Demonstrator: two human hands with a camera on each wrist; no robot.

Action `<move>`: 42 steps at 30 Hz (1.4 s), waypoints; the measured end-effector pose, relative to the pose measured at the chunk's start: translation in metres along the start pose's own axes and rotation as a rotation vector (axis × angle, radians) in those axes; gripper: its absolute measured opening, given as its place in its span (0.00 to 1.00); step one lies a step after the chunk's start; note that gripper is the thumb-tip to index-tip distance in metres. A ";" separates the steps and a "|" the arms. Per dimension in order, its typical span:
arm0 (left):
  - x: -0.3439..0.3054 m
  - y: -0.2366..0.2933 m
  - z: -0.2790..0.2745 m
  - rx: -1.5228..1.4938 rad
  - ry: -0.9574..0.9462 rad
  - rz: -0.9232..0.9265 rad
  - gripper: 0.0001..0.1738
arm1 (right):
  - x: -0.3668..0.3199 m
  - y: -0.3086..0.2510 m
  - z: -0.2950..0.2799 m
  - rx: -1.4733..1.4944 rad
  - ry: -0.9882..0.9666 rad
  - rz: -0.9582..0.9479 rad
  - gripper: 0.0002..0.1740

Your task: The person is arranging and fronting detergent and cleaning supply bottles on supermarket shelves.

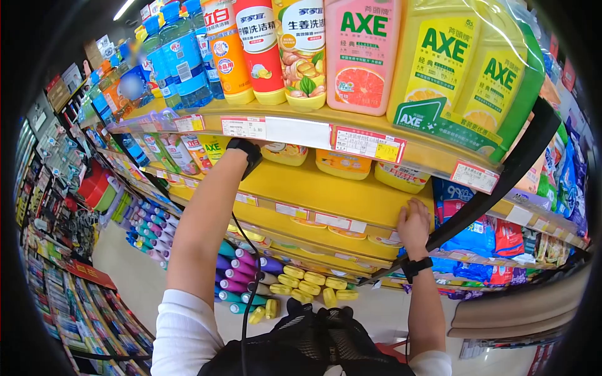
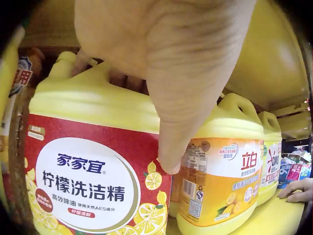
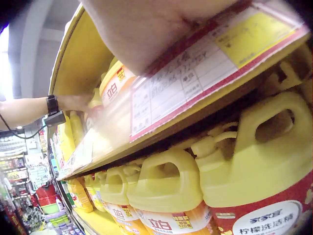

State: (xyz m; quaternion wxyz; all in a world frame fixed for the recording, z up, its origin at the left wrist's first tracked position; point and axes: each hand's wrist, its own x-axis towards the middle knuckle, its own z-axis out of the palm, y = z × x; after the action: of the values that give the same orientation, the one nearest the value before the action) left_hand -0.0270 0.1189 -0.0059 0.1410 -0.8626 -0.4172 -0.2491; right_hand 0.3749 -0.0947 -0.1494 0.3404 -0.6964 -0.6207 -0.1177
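Jug with a red label (image 2: 90, 171), yellow-bodied and upright, stands at about 8 o'clock in the left wrist view, on a yellow shelf (image 1: 326, 194) beneath an overhanging upper shelf (image 1: 295, 128). The left hand (image 2: 181, 54) comes over it from 12 o'clock; its fingers look bent round the moulded handle at the top, though how tightly they close I cannot tell, since the palm hides much of them. The thumb points toward 6 o'clock, down past the jug's edge. A jug with an orange label (image 2: 222, 176) stands just beside it at 3 o'clock, with a white-labelled jug (image 2: 272, 156) past that. The right hand (image 1: 415, 227), between 3 and 4 o'clock in the head view, rests at the shelf's front edge, fingers relaxed, slightly parted, holding nothing. I judge the red-label jug heavy if full, its liquid likely to slosh, its walls fairly stiff with a little give, and hardly fragile. The smooth sides could prove slippery, so the handle is the sound place to take hold, fingers right through the loop, with a palm at 6 o'clock under the base to share the load.
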 end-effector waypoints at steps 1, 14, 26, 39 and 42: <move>0.001 0.001 0.000 0.000 0.006 0.000 0.18 | 0.000 0.000 0.000 0.006 0.002 -0.001 0.15; 0.000 0.021 0.017 0.084 0.254 -0.011 0.21 | 0.002 0.000 0.000 -0.041 0.001 -0.043 0.15; -0.028 0.087 -0.062 0.032 -0.127 -0.097 0.40 | 0.007 0.002 -0.004 0.069 -0.034 0.007 0.22; -0.063 0.099 -0.056 0.206 0.175 -0.003 0.48 | 0.097 0.008 -0.021 1.020 -0.024 0.344 0.38; -0.064 0.101 -0.057 0.211 0.172 -0.021 0.48 | 0.104 0.009 -0.020 1.014 -0.045 0.381 0.38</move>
State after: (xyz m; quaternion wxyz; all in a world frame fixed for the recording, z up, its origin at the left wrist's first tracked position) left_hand 0.0013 -0.0107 0.0035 0.2636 -0.8141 -0.4363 -0.2782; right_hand 0.4097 -0.0255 -0.0766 0.6357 -0.5474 -0.4695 0.2754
